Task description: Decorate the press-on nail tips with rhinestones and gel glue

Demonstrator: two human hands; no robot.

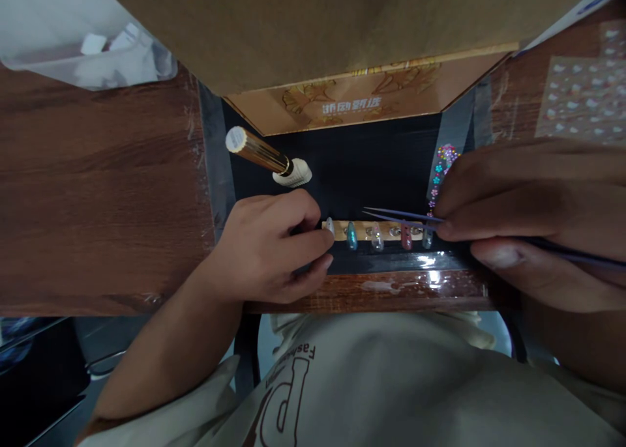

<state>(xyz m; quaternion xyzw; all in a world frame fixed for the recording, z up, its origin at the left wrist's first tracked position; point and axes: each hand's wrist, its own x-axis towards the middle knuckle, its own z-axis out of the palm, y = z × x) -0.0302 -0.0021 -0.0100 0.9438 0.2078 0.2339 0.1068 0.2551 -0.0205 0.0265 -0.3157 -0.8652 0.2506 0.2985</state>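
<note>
A light wooden strip (pixel 362 230) lies near the table's front edge, bearing several press-on nails, among them a teal nail (pixel 351 236), a clear glittery nail (pixel 377 237) and a dark pink nail (pixel 406 236). My left hand (pixel 278 245) is closed on the strip's left end, beside a pale nail (pixel 330 226). In my right hand (pixel 533 219) are thin purple tweezers (pixel 401 215), their tips slightly apart above the strip, pointing left. Small coloured flower decorations (pixel 437 180) on a clear band lie partly hidden behind my right fingers.
A gold-handled bottle cap or brush (pixel 259 150) leans on a white ribbed piece (pixel 293 173) on the black mat (pixel 381 160). A large cardboard box (pixel 342 101) stands behind. At far left is a clear bin (pixel 98 69) with white pieces; a sticker sheet (pixel 572 95) lies right.
</note>
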